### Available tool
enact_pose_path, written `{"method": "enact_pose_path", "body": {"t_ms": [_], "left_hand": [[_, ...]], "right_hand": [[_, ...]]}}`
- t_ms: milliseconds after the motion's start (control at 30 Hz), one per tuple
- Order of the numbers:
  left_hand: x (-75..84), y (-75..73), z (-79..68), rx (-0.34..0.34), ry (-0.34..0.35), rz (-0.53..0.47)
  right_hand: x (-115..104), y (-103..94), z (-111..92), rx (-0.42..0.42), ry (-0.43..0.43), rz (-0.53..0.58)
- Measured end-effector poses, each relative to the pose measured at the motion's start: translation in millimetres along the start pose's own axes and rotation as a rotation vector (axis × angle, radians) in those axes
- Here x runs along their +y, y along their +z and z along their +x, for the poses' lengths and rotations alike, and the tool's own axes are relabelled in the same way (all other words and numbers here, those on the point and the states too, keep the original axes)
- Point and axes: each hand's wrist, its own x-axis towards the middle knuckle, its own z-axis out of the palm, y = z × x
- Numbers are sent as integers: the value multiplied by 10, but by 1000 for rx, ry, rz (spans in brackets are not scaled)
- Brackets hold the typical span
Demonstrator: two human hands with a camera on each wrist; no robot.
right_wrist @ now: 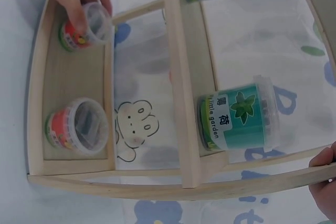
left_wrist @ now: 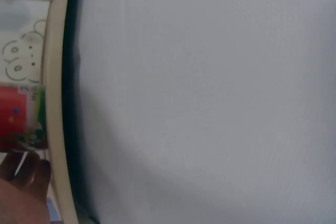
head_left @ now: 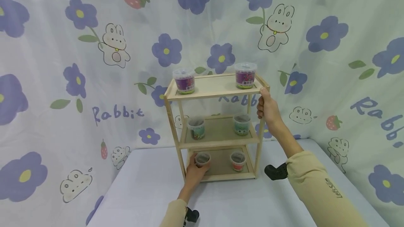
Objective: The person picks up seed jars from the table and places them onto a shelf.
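A three-tier wooden rack [head_left: 217,145] stands on the white table. My left hand [head_left: 194,173] grips a clear plastic cup with a red label [head_left: 203,157] at the left of the bottom shelf; in the right wrist view, thumb and fingers wrap this cup [right_wrist: 95,23]. At the rack's upper right corner, my right hand [head_left: 269,109] holds the top of the side post. A second red-labelled cup [head_left: 238,161] sits on the bottom shelf's right side. The middle shelf carries two green-labelled cups, one left [head_left: 196,129] and one right [head_left: 242,124].
Two lidded purple-labelled tubs, left [head_left: 184,81] and right [head_left: 245,75], stand on the top shelf near its ends. Behind the rack hangs a curtain [head_left: 202,20] with flowers and rabbits. The white tabletop [head_left: 246,202] extends in front and to both sides.
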Motion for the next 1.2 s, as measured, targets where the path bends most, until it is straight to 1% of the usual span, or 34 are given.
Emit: {"method": "enact_pose_path", "body": {"t_ms": [100, 300, 467, 600, 667, 733, 833, 933, 1000, 1200], "left_hand": [[32, -21, -9, 11, -7, -6], [133, -59, -14, 19, -9, -66], [235, -104, -22, 46, 21, -115], [298, -123, -33, 64, 64, -124], [321, -127, -54, 65, 97, -125], [341, -134, -94, 61, 126, -129], [350, -152, -189, 57, 162, -109], [359, -184, -299, 65, 179, -96], [373, -215, -364, 65, 199, -105], [446, -312, -567, 22, 202, -121]], "right_hand": [[11, -3, -1, -1, -1, -4], [14, -6, -10, -1, -7, -8], [22, -16, -1, -9, 2, 2], [39, -34, 23, -16, 18, 10], [42, -38, 30, -18, 25, 12], [40, -39, 31, -20, 29, 13], [29, -31, 21, -22, 26, 12], [21, -23, 7, -26, 19, 11], [18, -18, 1, -27, 16, 8], [32, -42, -3, -24, 36, 10]]}}
